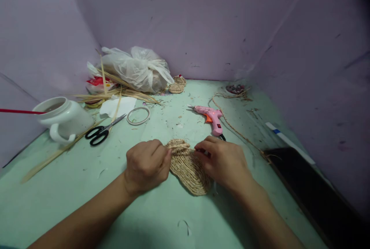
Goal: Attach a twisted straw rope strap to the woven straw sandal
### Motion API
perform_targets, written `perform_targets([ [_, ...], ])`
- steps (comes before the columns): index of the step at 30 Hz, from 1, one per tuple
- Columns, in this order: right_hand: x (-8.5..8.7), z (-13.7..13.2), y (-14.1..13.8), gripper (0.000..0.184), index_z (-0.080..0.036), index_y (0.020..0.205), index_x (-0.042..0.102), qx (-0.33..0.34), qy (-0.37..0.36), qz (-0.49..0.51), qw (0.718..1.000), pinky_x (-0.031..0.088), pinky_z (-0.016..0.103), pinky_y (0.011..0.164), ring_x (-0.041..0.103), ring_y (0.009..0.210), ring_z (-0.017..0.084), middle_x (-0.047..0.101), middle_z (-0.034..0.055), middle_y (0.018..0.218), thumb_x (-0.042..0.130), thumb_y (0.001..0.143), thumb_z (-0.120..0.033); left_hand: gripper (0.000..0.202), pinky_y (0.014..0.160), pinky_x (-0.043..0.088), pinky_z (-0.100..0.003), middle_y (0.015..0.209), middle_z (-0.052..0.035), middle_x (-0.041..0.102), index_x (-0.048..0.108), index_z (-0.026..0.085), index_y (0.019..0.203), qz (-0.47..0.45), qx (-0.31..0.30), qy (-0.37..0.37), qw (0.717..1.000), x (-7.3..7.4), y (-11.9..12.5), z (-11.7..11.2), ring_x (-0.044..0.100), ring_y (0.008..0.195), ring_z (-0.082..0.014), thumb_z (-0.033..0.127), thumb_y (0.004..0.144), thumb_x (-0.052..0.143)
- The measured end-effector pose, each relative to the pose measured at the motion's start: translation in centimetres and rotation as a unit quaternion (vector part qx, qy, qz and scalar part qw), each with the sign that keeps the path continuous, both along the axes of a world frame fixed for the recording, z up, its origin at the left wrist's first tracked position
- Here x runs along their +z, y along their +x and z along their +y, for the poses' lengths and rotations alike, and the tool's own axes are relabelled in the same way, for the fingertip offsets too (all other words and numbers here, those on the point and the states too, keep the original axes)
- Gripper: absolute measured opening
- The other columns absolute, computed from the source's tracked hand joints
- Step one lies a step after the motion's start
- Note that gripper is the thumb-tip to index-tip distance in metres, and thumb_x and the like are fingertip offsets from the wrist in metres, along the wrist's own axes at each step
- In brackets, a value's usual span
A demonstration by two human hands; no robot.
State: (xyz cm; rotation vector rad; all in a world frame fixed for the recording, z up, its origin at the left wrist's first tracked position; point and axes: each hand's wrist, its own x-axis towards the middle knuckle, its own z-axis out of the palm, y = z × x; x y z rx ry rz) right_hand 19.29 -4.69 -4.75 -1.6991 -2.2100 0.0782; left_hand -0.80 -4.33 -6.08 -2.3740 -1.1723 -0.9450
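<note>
A flat woven straw piece (190, 172), made of twisted cord in curved rows, is between my two hands above the table. My left hand (148, 164) is closed, its thumb and fingers gripping the upper left edge. On the other side, my right hand (224, 160) pinches at the upper right edge, where something small and dark shows between the fingers. A thin strand seems to run across the top of the weave from hand to hand. Just beyond my right hand lies a pink glue gun (212, 117) with an orange trigger.
Scissors (105, 130), a tape ring (138, 116) and a white pot-like mug (68, 118) lie to the left. Behind them are straw strips (127, 93) and a plastic bag (138, 69). A twisted cord (237, 127) and a dark flat panel (312, 191) are at right.
</note>
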Motion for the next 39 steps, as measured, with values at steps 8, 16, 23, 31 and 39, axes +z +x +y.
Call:
perform_targets([
  [8,-0.4,0.0,-1.1,0.007,-0.026,0.075,0.070,-0.022,-0.062,0.064,0.996,0.033,0.026,0.053,0.062,0.063,0.017,0.071,-0.0007,0.073,0.063,0.073,-0.026,0.032,0.069,0.047,-0.035,0.088,-0.0133,0.060,0.056,0.009,0.096,-0.066,-0.084,-0.046,0.993,1.1,0.2,-0.9,0.057,0.081,-0.0233,0.023,0.067,0.063],
  [16,-1.2,0.3,-0.9,0.008,-0.022,0.077,0.068,-0.014,-0.175,0.223,0.959,0.040,0.025,0.056,0.061,0.063,0.016,0.070,0.0020,0.071,0.065,0.070,-0.024,0.021,0.084,0.042,-0.047,0.088,-0.0106,0.063,0.062,0.012,0.091,0.056,-0.091,-0.001,0.994,1.2,2.1,-0.4,0.053,0.088,-0.0249,0.008,0.072,0.055],
  [23,-2.8,0.5,-1.0,0.024,-0.019,0.087,0.059,-0.022,-0.220,0.398,0.890,0.044,0.025,0.060,0.060,0.064,0.013,0.065,0.0003,0.073,0.061,0.065,-0.009,0.015,0.086,0.038,-0.050,0.069,-0.0061,0.061,0.065,0.011,0.081,0.061,-0.096,0.014,0.993,1.7,2.4,0.0,0.053,0.080,-0.0221,0.007,0.072,0.053],
  [31,-2.6,0.4,-1.2,0.020,-0.017,0.084,0.068,-0.018,-0.249,0.390,0.887,0.044,0.028,0.062,0.061,0.067,0.017,0.068,0.0049,0.073,0.054,0.071,-0.012,0.013,0.083,0.040,-0.050,0.071,-0.0086,0.061,0.065,0.011,0.075,0.027,-0.098,-0.020,0.995,1.4,2.2,0.8,0.051,0.082,-0.0245,0.005,0.066,0.057],
  [39,-0.8,-0.1,-1.3,0.021,-0.020,0.082,0.070,-0.014,-0.213,0.276,0.937,0.040,0.028,0.064,0.060,0.072,0.018,0.068,0.0060,0.078,0.054,0.071,-0.010,0.020,0.084,0.041,-0.051,0.076,-0.0088,0.061,0.063,0.011,0.080,0.017,-0.135,-0.030,0.990,1.5,2.0,1.2,0.050,0.086,-0.0252,0.003,0.063,0.059],
])
